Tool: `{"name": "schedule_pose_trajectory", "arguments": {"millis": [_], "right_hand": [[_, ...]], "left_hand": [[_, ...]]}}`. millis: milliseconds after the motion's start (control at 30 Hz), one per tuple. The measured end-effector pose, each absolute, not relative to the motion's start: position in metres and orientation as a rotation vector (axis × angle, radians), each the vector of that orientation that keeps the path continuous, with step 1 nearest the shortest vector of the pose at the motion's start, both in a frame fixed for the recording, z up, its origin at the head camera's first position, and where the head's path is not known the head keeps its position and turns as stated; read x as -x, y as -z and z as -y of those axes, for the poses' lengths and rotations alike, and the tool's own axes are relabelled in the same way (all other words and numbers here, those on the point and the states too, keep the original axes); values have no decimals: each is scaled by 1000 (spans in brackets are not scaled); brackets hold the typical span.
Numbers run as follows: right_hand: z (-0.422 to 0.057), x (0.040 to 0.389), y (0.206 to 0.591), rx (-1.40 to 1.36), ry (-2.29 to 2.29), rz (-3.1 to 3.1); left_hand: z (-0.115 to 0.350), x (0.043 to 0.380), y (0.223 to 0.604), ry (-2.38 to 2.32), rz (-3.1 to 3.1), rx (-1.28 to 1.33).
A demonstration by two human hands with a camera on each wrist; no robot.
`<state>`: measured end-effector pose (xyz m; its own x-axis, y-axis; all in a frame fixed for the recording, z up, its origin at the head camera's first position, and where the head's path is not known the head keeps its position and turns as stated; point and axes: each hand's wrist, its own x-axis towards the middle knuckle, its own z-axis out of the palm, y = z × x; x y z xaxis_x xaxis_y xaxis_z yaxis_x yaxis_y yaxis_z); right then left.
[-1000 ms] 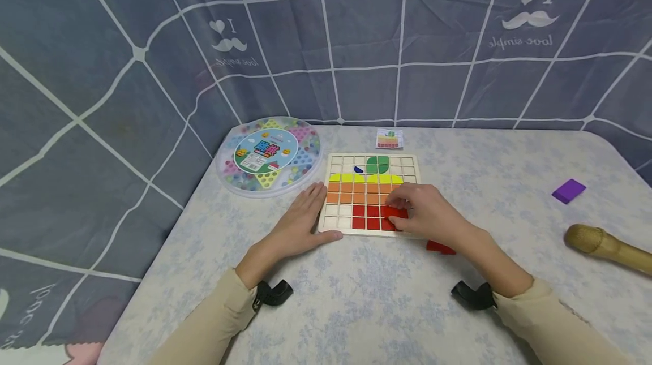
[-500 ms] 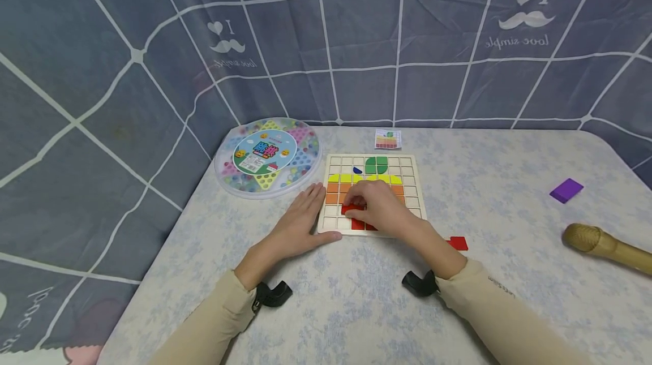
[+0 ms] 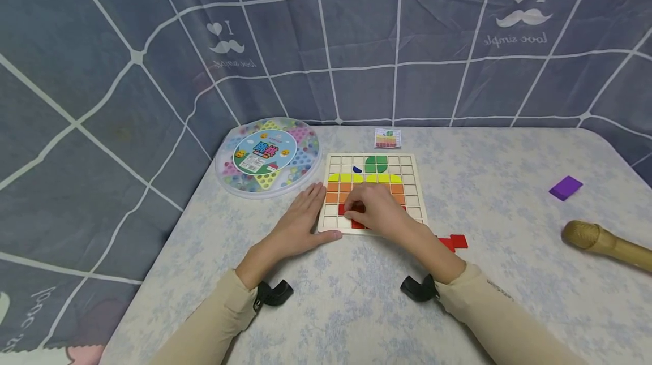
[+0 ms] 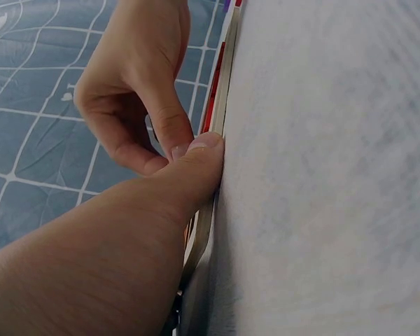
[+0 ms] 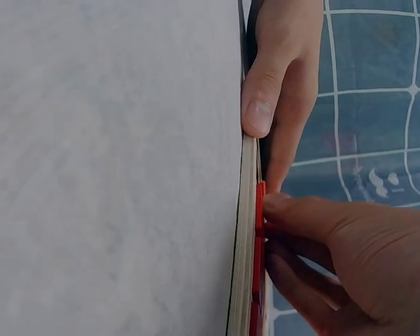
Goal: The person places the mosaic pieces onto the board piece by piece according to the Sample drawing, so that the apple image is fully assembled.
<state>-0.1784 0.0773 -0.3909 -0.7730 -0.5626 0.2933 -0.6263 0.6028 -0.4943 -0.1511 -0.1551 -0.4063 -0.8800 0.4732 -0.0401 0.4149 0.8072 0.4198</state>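
Observation:
My left hand [image 3: 297, 222] lies open along the left side of a wooden grid board [image 3: 410, 171], its thumb at the front edge. Over the lower part of the board, my right hand [image 3: 381, 206] pinches a red tile [image 3: 341, 210] between thumb and fingers, just under the orange tiles [image 3: 333, 193]. The right wrist view shows the thumb right at a red tile [image 5: 260, 199] low against the board. A yellow row [image 3: 335, 177], green leaf-shaped tiles [image 3: 376, 164] and a small blue piece [image 3: 357, 170] fill cells farther back. Part of the red rows is hidden under the right hand.
Loose red tiles [image 3: 459, 241] lie by the right forearm. A picture card [image 3: 387, 138] sits behind the board, with a round clear-lidded game box [image 3: 267, 153] at the back left. To the right are a purple block [image 3: 566, 188] and a brown microphone-shaped object [image 3: 606, 240].
My right hand has moved left across the board from its right side, bringing a red tile to the left of the other red ones. The left hand has stayed in place.

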Motion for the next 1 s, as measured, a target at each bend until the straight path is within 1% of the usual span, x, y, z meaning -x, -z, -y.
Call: {"name": "schedule_pose_trajectory", "arguments": {"millis": [200,433,700,1000], "right_hand": [[-86,174,391,-1094,-967,2656],[-107,170,388,-1022,-1064,2699],[-153,166,387,-920,-1071,2743],[-210,149,379,-780,-1026,2821]], "left_hand": [[155,151,408,-606,-2847,-692],[155,151,407,-616,-2844,-686],[155,154,411,-619,-2855,-689],[155,154,410,-629,-2853,-694]]}}
